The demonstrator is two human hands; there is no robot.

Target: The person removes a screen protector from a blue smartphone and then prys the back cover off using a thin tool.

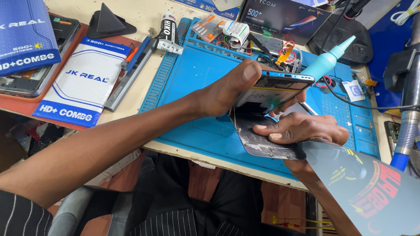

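My left hand (231, 91) grips a phone body (277, 86) with a light blue frame and tilts it up off the blue work mat (194, 74). Under it lies the phone's dark, cracked screen panel (265, 140), still joined at the hinge side. My right hand (301, 129) presses flat on that panel with its fingers spread. A thin grey plastic pry card (370, 189) with red and yellow print sticks out toward me from beneath my right hand.
A teal squeeze bottle (327, 60) stands behind the phone. Small parts and a white tube (167, 29) sit at the mat's far edge. Two blue and white screen boxes (19, 33) (84, 85) lie left. A hot-air tool with blue hose (413, 88) stands right.
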